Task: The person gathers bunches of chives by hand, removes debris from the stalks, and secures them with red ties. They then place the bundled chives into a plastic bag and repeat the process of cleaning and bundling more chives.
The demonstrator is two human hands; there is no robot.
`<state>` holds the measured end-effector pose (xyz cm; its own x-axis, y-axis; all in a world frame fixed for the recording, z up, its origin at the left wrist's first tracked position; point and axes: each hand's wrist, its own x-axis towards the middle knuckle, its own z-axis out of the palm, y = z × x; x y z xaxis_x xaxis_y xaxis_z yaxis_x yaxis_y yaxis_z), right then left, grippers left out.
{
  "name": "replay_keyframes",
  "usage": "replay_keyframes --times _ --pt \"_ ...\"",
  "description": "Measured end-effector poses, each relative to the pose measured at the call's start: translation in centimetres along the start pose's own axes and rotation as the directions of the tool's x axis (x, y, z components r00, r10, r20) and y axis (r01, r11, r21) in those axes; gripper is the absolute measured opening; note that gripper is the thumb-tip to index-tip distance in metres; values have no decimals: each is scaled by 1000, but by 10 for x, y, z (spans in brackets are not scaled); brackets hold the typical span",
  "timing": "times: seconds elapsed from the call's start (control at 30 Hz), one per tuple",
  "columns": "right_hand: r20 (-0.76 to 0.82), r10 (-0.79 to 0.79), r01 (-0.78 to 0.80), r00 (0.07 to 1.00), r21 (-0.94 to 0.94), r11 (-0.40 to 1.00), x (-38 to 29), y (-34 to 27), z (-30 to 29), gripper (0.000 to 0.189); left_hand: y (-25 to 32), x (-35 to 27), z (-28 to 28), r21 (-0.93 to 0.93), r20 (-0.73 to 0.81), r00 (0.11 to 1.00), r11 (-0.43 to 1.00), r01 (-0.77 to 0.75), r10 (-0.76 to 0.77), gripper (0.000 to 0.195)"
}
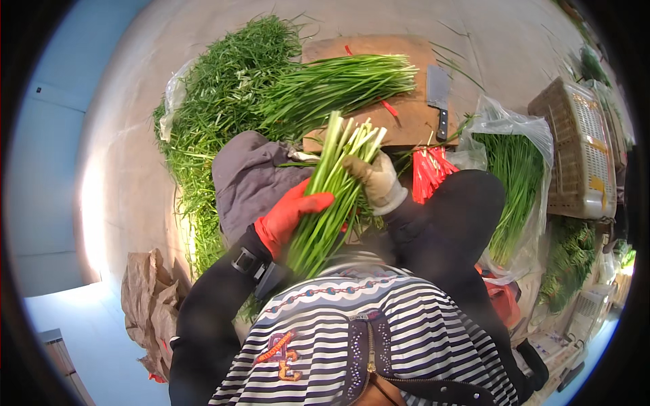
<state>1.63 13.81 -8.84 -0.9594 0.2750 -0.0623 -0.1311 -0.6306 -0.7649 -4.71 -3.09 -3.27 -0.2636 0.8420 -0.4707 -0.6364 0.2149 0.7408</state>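
My left hand (292, 215), in a red glove, grips a bunch of long green stalks (325, 203) with pale ends pointing up and away from me. My right hand (376, 177), in a stained whitish glove, has its fingers closed around the bunch's right side near those pale ends. Beyond them, a larger bundle of green stalks (350, 81) lies across a wooden board (365, 45), with a red strip (389, 107) showing at its near side. A cleaver (437, 89) with a black handle rests at the board's right edge.
A large heap of loose greens (218, 86) spreads at left. Red strips (429, 172) hang below the board. To the right are a clear plastic bag (541, 137) holding green stalks and a plastic crate (563, 147). Crumpled brown sacking (150, 304) sits at lower left.
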Motion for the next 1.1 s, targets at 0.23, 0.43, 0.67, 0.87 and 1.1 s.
replay_keyframes --times 0.23,0.43,0.67,0.87,1.1 --pt "-161 -232 222 959 -74 972 5 -12 -63 40 -10 13 13 -180 -21 1000 984 -2 -2 37" --pt "313 -316 411 895 -855 317 6 -87 -40 37 -16 13 12 -96 -89 994 994 49 -58 32" --pt "200 289 247 936 -959 -136 13 -91 -23 28 -16 14 24 -109 -178 982 993 38 -57 33" --pt "253 274 299 928 -944 -141 21 -84 -27 22 -15 18 22 -59 -213 975 997 51 -63 31" --pt "148 3 140 989 -922 -361 29 -85 -44 19 -29 23 8 -8 -280 959 999 34 -35 24"
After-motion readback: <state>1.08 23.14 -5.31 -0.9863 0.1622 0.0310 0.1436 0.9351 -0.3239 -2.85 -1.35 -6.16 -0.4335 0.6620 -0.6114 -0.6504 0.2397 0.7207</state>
